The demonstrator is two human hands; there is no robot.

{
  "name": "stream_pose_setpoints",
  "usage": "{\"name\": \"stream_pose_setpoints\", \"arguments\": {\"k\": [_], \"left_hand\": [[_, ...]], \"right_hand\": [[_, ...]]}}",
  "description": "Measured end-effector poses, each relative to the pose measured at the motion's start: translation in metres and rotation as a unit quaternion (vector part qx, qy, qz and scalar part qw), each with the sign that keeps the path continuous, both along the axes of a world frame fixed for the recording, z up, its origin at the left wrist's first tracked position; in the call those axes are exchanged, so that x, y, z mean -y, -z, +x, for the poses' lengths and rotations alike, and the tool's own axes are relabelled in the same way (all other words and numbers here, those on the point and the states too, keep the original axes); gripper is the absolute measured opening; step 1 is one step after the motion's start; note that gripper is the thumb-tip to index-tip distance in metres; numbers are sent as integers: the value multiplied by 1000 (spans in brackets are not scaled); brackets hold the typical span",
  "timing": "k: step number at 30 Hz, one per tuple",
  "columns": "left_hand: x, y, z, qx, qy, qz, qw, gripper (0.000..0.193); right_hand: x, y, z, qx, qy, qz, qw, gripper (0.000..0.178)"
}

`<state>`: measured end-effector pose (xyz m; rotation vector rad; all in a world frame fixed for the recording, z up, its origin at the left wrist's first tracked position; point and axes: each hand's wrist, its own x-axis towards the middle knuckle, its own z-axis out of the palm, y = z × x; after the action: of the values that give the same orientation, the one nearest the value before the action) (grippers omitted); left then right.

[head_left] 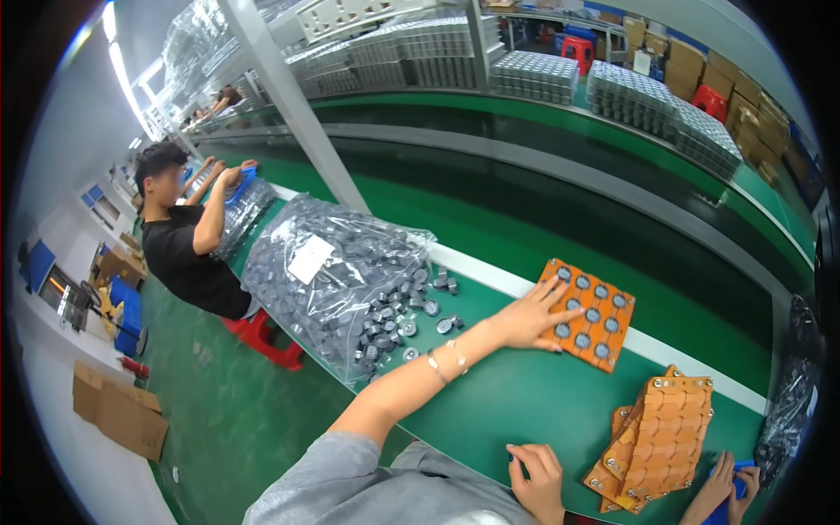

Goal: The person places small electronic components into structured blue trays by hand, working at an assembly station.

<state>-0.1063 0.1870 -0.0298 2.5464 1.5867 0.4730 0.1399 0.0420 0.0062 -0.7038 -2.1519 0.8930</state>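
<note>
My left hand reaches across the green table, open, fingers spread over the left edge of an orange plate. Rows of round grey caps sit in that plate, which lies partly over the white strip at the table's far side. Close to the near edge, my right hand rests with loosely bent fingers and no object visible in it. To its right is a fanned stack of orange plates with metal studs at their corners. Loose grey caps are spread left of my left forearm, spilling from a large clear plastic bag.
At the lower right, a co-worker's hands hold something blue. A seated person in black works at the far left. Beyond the table run a dark conveyor and a slanting metal post. A dark plastic bag lies far right.
</note>
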Motion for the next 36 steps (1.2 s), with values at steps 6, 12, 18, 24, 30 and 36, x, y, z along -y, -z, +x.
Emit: {"name": "stream_pose_setpoints", "arguments": {"k": [6,12,18,24,30,36], "left_hand": [[-63,-7,-10,-56,-38,-53,996,73],[-104,13,-19,-15,0,34,999,70],[-121,-4,-35,-21,-39,14,999,68],[-104,-17,-21,-113,-143,29,983,73],[-47,-40,57,134,73,43,987,42],[9,-53,126,195,168,-84,963,41]], "right_hand": [[8,-12,15,15,55,11,998,20],[17,-61,52,13,199,97,975,23],[7,-75,114,52,487,214,845,19],[-6,-44,181,115,615,-22,780,33],[-40,-6,196,44,566,-104,817,28],[-74,9,227,-51,509,-81,855,18]]}}
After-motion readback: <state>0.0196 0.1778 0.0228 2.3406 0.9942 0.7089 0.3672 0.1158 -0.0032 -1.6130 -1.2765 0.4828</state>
